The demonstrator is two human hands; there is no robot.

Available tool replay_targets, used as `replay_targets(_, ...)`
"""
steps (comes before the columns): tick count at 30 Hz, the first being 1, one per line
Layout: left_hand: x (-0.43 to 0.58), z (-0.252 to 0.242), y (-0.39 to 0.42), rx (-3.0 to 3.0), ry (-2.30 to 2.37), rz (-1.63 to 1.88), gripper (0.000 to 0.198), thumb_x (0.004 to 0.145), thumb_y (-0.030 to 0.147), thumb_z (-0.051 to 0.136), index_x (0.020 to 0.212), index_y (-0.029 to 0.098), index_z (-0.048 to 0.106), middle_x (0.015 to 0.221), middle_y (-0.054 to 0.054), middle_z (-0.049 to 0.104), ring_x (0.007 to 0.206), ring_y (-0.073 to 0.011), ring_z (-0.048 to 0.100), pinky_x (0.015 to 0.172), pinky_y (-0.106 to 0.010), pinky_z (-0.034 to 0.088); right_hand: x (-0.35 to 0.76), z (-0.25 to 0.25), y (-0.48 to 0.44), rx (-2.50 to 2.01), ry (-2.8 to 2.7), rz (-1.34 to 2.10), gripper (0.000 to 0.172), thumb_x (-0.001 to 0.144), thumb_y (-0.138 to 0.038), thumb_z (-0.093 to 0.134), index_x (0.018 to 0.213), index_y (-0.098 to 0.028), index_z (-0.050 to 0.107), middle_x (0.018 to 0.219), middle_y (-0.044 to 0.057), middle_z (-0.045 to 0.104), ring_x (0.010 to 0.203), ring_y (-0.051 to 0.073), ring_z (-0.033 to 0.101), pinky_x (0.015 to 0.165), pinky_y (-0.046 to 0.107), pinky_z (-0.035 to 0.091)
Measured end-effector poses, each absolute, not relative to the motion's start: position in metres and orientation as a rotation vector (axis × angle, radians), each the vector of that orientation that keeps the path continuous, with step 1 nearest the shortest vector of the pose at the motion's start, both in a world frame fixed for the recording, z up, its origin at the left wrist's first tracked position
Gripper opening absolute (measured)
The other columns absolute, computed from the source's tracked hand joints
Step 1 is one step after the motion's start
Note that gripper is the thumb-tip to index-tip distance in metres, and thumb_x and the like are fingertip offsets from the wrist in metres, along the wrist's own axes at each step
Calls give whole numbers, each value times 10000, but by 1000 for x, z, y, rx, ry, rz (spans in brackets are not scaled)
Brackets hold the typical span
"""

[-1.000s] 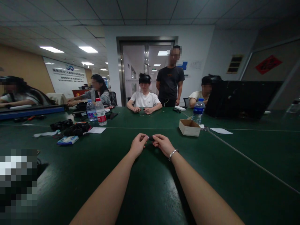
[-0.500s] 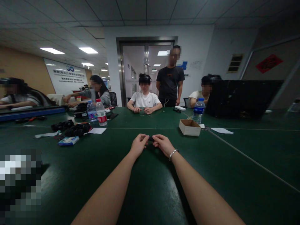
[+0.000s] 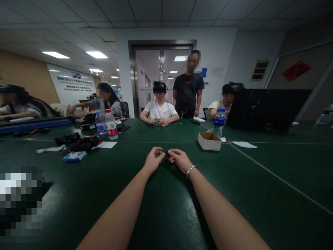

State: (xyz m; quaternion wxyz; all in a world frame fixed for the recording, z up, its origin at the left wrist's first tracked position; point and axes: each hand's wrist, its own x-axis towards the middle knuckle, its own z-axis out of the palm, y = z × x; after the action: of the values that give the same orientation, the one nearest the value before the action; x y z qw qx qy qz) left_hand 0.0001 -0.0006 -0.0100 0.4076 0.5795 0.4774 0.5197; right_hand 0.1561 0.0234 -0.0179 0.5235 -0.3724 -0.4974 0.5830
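Just above the green table (image 3: 171, 194), both my hands meet at a small dark object (image 3: 167, 153), short and stubby, too small to name. My right hand (image 3: 181, 161), with a silver bracelet on the wrist, pinches it between thumb and fingertips. The thumb and fingers of my left hand (image 3: 153, 161) close on its left end, where a small pale or shiny bit shows. The fingers cover much of the object.
An open cardboard box (image 3: 209, 143) stands ahead right, with a water bottle (image 3: 219, 123) behind it. Ahead left are two bottles, black gear (image 3: 84, 143) and a blue-white packet (image 3: 74, 156). A large black monitor (image 3: 267, 109) stands right. Several people are around the table.
The left fingers have shifted slightly at the dark object's left end, and a pale bit now shows there. The right hand keeps its pinch. The view has moved slightly.
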Motion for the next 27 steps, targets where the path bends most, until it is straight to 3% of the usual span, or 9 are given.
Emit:
replay_targets(4, 0, -11, 2, 1408, 1283, 1258, 299, 787, 410, 544, 935, 151, 564, 866, -73, 609, 717, -142, 585, 542, -211, 449, 156, -17, 22, -897, -1203, 1392, 255, 674, -257, 749, 834, -94, 638, 621, 33, 613, 524, 85, 560, 456, 152, 450)
replay_targets(8, 0, -9, 0, 1443, 1286, 1214, 253, 802, 389, 521, 853, 148, 578, 740, -38, 595, 653, -122, 557, 541, -205, 430, 156, -14, 20, -886, -1205, 1384, 228, 678, -241, 745, 820, -97, 641, 620, 27, 605, 524, 86, 558, 451, 156, 449)
replay_targets(19, -2, -8, -3, 1534, 1204, 1280, 181, 754, 241, 566, 910, 150, 567, 899, -67, 581, 776, -145, 557, 556, -203, 459, 155, -11, 17, -897, -1170, 1400, 217, 687, -221, 737, 818, -88, 626, 606, 29, 605, 509, 78, 550, 449, 146, 440)
replay_targets(27, 0, -9, -2, 1461, 1209, 1293, 291, 747, 241, 596, 1022, 171, 532, 1043, -99, 567, 888, -174, 568, 593, -209, 483, 154, -10, 16, -917, -1183, 1391, 173, 702, -195, 723, 811, -95, 634, 660, 40, 619, 515, 76, 550, 448, 148, 450)
